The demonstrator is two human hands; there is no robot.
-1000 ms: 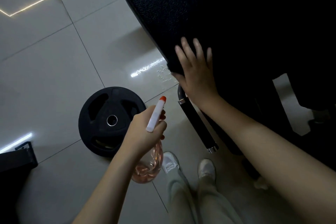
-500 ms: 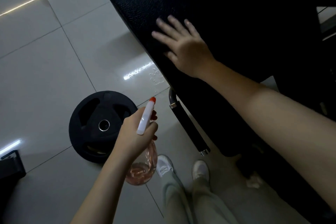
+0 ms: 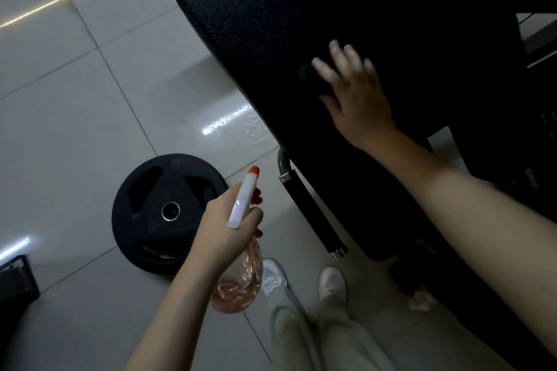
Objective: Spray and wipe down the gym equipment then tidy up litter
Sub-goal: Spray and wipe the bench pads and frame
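A black padded gym bench [image 3: 271, 27] fills the upper right. My right hand [image 3: 352, 93] lies flat on the pad with straight fingers, blurred by motion; a dark patch by the fingertips may be a cloth, I cannot tell. My left hand [image 3: 229, 226] grips a spray bottle [image 3: 242, 205] with a white head and orange nozzle, and pinkish liquid in its clear body. It hangs over the floor, left of the bench. A crumpled white tissue [image 3: 419, 301] lies on the floor under the bench.
A black weight plate [image 3: 156, 208] lies flat on the tiled floor beside the bottle. A black bench handle with metal ends [image 3: 310, 214] sticks out below the pad. Spray droplets [image 3: 253, 129] wet the tiles. My white shoes [image 3: 301, 280] stand below. A dark object [image 3: 15, 280] is at the left edge.
My right hand has slid across the pad, from its near left edge further in and to the right. My left hand and the spray bottle have barely moved.
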